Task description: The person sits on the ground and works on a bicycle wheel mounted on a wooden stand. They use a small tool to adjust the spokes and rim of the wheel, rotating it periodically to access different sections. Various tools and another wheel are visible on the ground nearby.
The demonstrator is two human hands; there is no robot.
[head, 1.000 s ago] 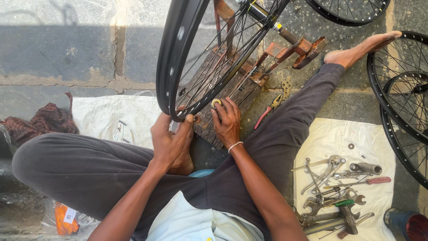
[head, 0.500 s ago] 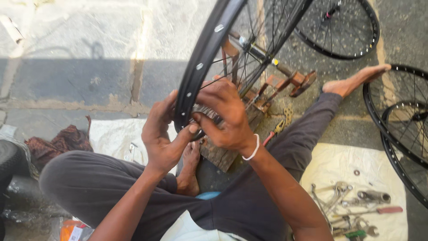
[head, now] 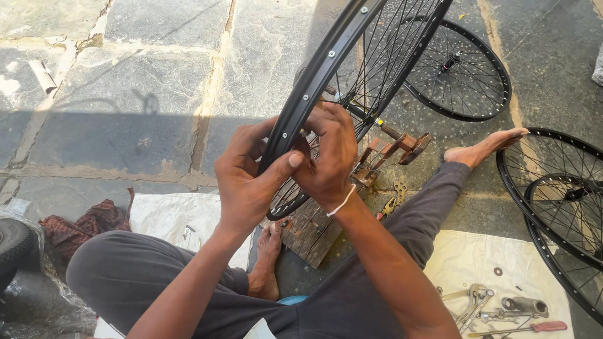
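Observation:
A black bicycle wheel rim (head: pixel 326 59) with thin spokes stands upright before me, its axle resting in a rusty stand (head: pixel 396 145) on a wooden block (head: pixel 311 231). My left hand (head: pixel 248 179) grips the rim's lower edge from outside, thumb pressed across it. My right hand (head: pixel 330 154) reaches inside the rim among the spokes, fingers pinched at a spoke end near the rim. I sit on the ground with dark trousers, one leg bent, the other stretched right.
Another spoked wheel (head: pixel 461 72) lies flat behind. Two more wheels (head: pixel 562 201) lie at right. Wrenches, a red-handled screwdriver (head: pixel 534 328) and metal parts lie on a white cloth (head: pixel 496 263) lower right. A red rag (head: pixel 81 223) and a tyre (head: pixel 12 242) sit left.
Both hands have risen higher along the rim and now sit closer together; my view has tilted upward, showing more stone pavement and the far wheel.

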